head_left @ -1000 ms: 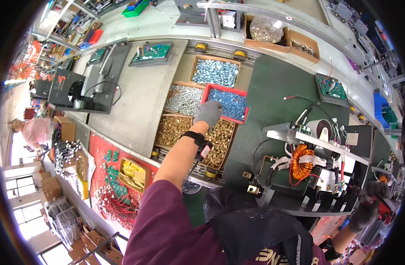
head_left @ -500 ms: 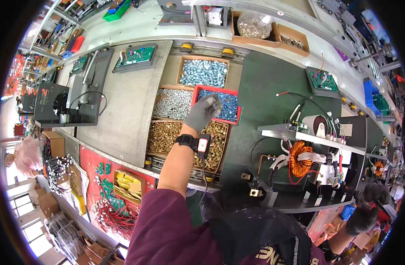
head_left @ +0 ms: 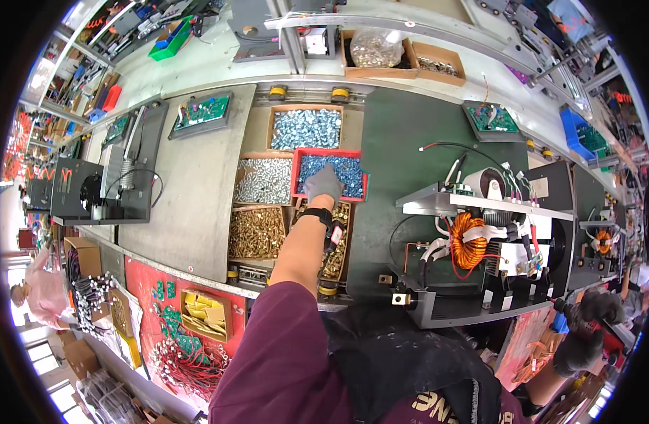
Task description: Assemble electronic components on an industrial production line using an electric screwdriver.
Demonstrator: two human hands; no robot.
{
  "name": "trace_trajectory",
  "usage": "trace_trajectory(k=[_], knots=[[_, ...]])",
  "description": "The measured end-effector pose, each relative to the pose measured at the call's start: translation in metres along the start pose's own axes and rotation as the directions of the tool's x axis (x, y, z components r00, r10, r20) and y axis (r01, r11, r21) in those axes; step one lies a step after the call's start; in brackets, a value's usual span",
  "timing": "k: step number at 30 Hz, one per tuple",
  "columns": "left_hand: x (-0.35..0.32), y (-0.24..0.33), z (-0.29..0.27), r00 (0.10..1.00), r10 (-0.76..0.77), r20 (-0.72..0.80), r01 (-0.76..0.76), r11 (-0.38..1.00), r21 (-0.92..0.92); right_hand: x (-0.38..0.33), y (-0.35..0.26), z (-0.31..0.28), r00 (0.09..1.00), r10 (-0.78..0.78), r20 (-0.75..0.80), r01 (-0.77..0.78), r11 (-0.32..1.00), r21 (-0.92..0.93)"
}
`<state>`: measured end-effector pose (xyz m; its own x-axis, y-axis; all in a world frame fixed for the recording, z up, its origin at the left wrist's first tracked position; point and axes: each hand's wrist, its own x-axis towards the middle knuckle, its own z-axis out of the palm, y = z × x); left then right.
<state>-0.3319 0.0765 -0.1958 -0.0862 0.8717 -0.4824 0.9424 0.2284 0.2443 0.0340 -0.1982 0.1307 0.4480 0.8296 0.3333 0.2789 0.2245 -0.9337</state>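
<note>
My left hand point(head_left: 323, 182), in a grey glove with a black wrist strap, reaches into a red tray of bluish screws point(head_left: 351, 169). Its fingers curl down into the screws and are hidden under the back of the hand. My right hand point(head_left: 583, 332), in a dark glove, is low at the right edge and is closed round a dark hand tool with a red part. An open metal chassis point(head_left: 480, 283) with an orange copper coil point(head_left: 469, 239) stands on the green mat between the hands.
Around the red tray are boxes of silver screws point(head_left: 262, 181), pale blue screws point(head_left: 307, 128) and brass parts point(head_left: 256, 232). A green circuit board point(head_left: 491, 119) lies at the back right and another point(head_left: 203, 111) at the back left. Black units point(head_left: 91, 194) stand at the left.
My left hand stays in the red tray, shifting only slightly. The view has tilted a little.
</note>
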Motion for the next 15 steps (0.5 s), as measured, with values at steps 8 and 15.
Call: trace_trajectory(k=[8, 15], knots=[[0.009, -0.029, -0.001, 0.951, 0.116, 0.286, 0.217, 0.407, -0.887, -0.014, -0.004, -0.008, 0.998, -0.048, -0.030, 0.047, 0.998, -0.042], [-0.008, -0.043, 0.001, 0.897, 0.410, 0.165, 0.303, -0.300, -0.905, -0.028, -0.002, -0.001, 0.967, -0.021, -0.255, 0.039, 0.997, 0.069]])
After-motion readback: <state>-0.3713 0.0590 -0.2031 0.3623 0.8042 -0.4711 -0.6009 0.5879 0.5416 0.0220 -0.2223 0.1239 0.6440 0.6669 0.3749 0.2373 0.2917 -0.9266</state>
